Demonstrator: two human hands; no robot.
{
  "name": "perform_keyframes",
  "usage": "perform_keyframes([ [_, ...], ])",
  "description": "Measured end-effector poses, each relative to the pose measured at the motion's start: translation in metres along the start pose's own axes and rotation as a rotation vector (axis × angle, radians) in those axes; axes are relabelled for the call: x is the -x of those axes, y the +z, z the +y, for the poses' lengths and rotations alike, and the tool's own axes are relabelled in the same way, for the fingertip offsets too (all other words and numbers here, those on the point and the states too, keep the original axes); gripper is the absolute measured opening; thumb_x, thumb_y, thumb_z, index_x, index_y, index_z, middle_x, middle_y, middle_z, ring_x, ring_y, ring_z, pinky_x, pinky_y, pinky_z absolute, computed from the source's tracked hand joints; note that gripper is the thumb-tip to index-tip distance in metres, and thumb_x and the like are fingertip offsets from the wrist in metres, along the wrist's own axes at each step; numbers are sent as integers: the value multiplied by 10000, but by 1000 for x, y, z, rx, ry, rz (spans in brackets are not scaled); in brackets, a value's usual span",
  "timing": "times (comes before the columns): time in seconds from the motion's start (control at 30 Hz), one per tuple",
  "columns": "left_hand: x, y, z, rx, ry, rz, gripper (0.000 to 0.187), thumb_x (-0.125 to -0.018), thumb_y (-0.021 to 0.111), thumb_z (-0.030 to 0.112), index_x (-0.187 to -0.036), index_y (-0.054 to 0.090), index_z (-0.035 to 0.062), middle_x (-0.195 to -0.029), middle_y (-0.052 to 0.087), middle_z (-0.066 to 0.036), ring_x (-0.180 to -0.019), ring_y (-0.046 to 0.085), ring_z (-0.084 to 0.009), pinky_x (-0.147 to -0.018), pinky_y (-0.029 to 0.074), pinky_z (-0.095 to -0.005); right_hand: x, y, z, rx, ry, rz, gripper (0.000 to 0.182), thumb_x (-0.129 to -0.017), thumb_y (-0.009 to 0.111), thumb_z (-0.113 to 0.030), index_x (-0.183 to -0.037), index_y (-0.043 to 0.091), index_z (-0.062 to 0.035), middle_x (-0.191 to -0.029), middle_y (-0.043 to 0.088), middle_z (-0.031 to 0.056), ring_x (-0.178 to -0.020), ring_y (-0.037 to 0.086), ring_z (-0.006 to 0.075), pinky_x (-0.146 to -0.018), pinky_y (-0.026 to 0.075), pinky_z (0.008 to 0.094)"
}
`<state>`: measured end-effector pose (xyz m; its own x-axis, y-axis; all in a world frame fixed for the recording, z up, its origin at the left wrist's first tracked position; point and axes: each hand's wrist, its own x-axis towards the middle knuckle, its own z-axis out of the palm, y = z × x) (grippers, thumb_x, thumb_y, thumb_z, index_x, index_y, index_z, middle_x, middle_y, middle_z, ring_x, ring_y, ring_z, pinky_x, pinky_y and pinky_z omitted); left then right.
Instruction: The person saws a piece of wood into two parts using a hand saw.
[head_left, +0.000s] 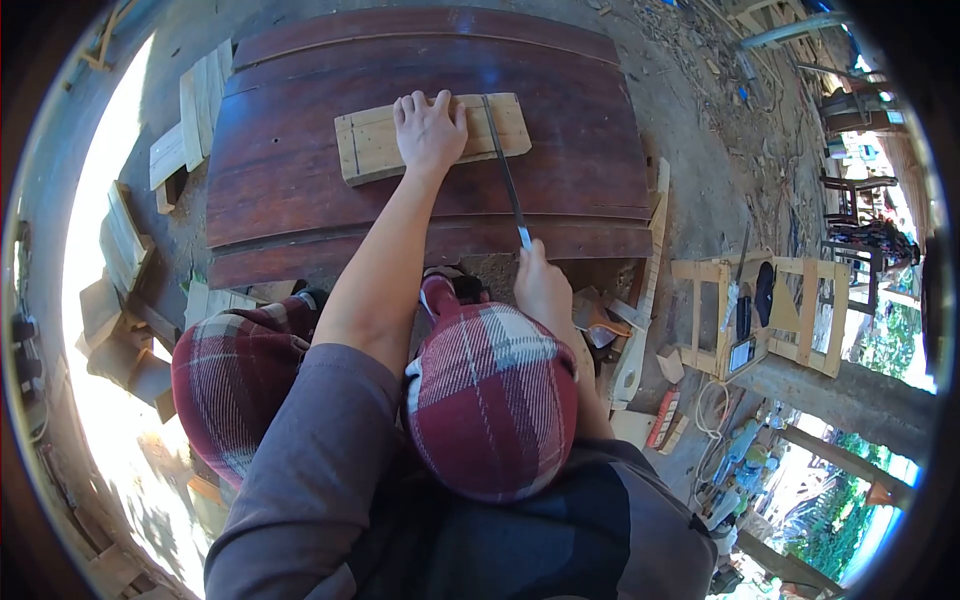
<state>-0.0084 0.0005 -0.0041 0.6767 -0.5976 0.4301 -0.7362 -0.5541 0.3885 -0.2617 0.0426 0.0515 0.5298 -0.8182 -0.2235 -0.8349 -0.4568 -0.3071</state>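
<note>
A thick, pale wooden block [375, 140] lies across the dark red-brown wooden board in front of me, with a dark line marked across its left part. My left hand [430, 135] presses down on top of the block, fingers stretched out and apart toward its far edge. In my right hand [543, 285], closed near the board's front edge, is a handsaw [508, 180], its narrow dark blade seen almost edge-on. The blade runs over the right part of the block. My fingers hide the handle, and how deep the blade sits cannot be told.
The wide board [290, 200] has grooves and stands low before my knees. Wood offcuts [203, 100] lie on the left, others lower down. To the right are a wooden frame [700, 315], a long wood strip [655, 215], a red box [663, 420] and scattered debris on the ground.
</note>
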Motion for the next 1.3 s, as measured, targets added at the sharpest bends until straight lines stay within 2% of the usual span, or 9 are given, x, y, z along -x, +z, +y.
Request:
perform_keyframes([
  [0.17,1,2,-1,10,9,41,337,-891,552,384,-1084,651,127,-987,582,-142,-1021,521,-315,-992,347,-435,-86,23,-33,2,-83,115,252,-996,374,-271,-1041,452,-36,-708,641,251,-709,642,468,-636,487,581],
  [0.23,-1,-3,1,48,-24,10,327,-890,549,372,-1063,644,112,-1010,577,-166,-1059,511,-333,-1045,313,-457,-89,12,-36,-29,-95,103,244,-996,374,-268,-1036,452,-40,-714,644,247,-703,641,469,-634,489,579],
  [0.4,1,2,2,54,-37,-3,340,-903,531,373,-1085,630,104,-1044,572,-185,-1102,500,-347,-1076,294,-468,-13,11,-6,24,-39,24,215,-994,381,-260,-1032,428,-54,-691,630,261,-663,636,461,-585,488,571],
  [0.5,1,7,-1,-23,-5,32,343,-909,524,390,-1101,633,128,-1007,571,-149,-1034,516,-316,-1008,328,-451,19,7,9,52,39,-57,209,-994,381,-256,-1025,420,-53,-666,623,259,-646,634,458,-577,486,572],
  [0.57,2,8,-2,-27,0,25,345,-914,515,393,-1100,632,127,-1011,571,-151,-1038,515,-316,-1010,325,-450,22,5,10,29,44,-55,212,-994,380,-255,-1021,420,-49,-665,624,258,-652,637,457,-580,487,570],
  [0.83,1,-2,2,-20,7,-3,346,-915,515,390,-1106,626,123,-1019,573,-159,-1065,512,-328,-1024,315,-462,-85,19,-37,-48,-74,104,239,-999,355,-256,-1016,433,-30,-702,641,255,-726,651,449,-638,503,561],
  [0.93,1,0,1,1,-10,-5,343,-914,516,386,-1100,624,118,-1021,573,-161,-1069,511,-335,-1032,309,-465,-95,22,-41,-42,-76,123,229,-1000,354,-253,-1016,427,-36,-701,640,254,-709,651,447,-633,507,558],
  [1.2,2,-1,3,-16,-11,-4,351,-912,512,389,-1089,623,107,-1018,565,-160,-1055,503,-332,-1028,310,-459,14,18,11,32,-14,-27,219,-1002,359,-261,-1023,411,-50,-655,631,238,-624,635,448,-557,486,574],
  [1.3,1,0,1,9,15,-12,356,-915,508,392,-1092,627,107,-1007,564,-160,-1044,507,-330,-1018,319,-463,4,14,3,18,-10,-20,222,-1001,361,-263,-1024,412,-48,-659,633,239,-634,640,443,-570,497,566],
])
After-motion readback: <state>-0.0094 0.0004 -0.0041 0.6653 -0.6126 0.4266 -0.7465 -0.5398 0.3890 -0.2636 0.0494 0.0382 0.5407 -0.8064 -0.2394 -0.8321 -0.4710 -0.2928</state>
